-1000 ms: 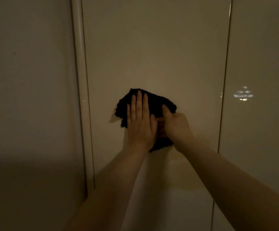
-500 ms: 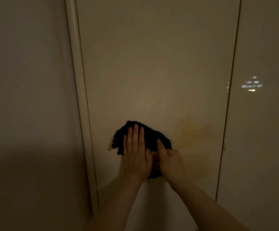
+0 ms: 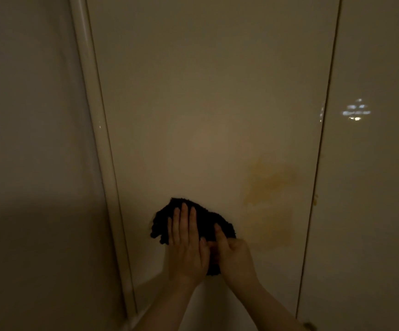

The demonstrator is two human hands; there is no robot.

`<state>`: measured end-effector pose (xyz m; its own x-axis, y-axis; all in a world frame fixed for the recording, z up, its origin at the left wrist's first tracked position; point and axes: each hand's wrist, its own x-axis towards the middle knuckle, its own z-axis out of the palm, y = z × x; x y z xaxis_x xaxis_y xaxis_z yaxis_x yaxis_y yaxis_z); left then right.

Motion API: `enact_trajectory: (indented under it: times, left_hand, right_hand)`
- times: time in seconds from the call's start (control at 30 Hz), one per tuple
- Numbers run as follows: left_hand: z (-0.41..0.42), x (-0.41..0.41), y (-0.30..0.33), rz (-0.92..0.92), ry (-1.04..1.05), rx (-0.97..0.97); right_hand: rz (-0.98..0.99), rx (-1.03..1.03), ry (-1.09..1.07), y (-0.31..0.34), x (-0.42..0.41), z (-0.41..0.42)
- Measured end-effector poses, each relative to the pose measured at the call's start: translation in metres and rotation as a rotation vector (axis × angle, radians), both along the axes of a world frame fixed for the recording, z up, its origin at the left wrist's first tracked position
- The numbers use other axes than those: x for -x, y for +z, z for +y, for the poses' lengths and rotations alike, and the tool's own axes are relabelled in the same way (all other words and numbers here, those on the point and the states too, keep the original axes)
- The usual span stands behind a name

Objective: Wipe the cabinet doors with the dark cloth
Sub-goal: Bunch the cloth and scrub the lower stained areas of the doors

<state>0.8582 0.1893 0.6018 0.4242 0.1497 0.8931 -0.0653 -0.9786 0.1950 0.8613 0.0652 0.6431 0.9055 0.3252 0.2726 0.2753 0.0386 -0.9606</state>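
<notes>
A dark, fuzzy cloth (image 3: 208, 217) is pressed flat against the glossy cream middle cabinet door (image 3: 205, 103), low in the view. My left hand (image 3: 186, 244) lies on it with straight fingers pointing up. My right hand (image 3: 233, 255) is next to it on the cloth's right side, thumb up along the cloth, fingers curled on its lower edge. The lower part of the cloth is hidden behind both hands. A yellowish smear (image 3: 269, 185) marks the door up and to the right of the cloth.
A rounded vertical trim (image 3: 93, 130) borders the door on the left, with a plain panel (image 3: 26, 139) beyond it. A second door (image 3: 372, 187) stands to the right past a narrow gap, with a small light reflection (image 3: 356, 112) on it.
Both hands and the cloth have slid down the door, from about mid-height to the lower part of the view. The yellowish smear has come into sight to the right.
</notes>
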Motion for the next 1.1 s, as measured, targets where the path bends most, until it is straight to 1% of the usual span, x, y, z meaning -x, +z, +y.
enact_trajectory:
  times: [0.17, 0.3, 0.47, 0.7, 0.83, 0.9, 1.03, 1.1]
  left_hand:
    - [-0.015, -0.002, -0.007, 0.016, 0.046, 0.066]
    - [-0.031, -0.007, -0.002, 0.006, 0.034, 0.046]
    - [-0.072, -0.02, 0.005, -0.018, 0.008, 0.032]
    - [-0.141, -0.038, 0.006, -0.051, -0.045, 0.039]
    - [-0.176, -0.044, 0.002, -0.029, -0.063, 0.042]
    - [-0.185, -0.046, 0.001, -0.008, -0.077, 0.047]
    - [-0.185, -0.043, 0.005, 0.025, -0.089, 0.037]
    - [-0.179, -0.039, 0.002, 0.033, -0.107, -0.006]
  right_hand:
    - [-0.035, 0.012, -0.028, -0.005, -0.001, -0.01]
    - [-0.027, -0.009, -0.04, -0.003, -0.004, -0.024]
    - [-0.003, -0.031, -0.082, 0.002, -0.014, -0.064]
    - [-0.033, -0.012, -0.215, 0.003, -0.029, -0.13]
    - [-0.008, 0.021, -0.26, -0.002, -0.036, -0.16]
    - [-0.031, 0.036, -0.298, -0.003, -0.037, -0.169]
    - [-0.08, 0.113, -0.327, 0.004, -0.034, -0.17]
    - [-0.075, 0.145, -0.323, 0.009, -0.033, -0.165]
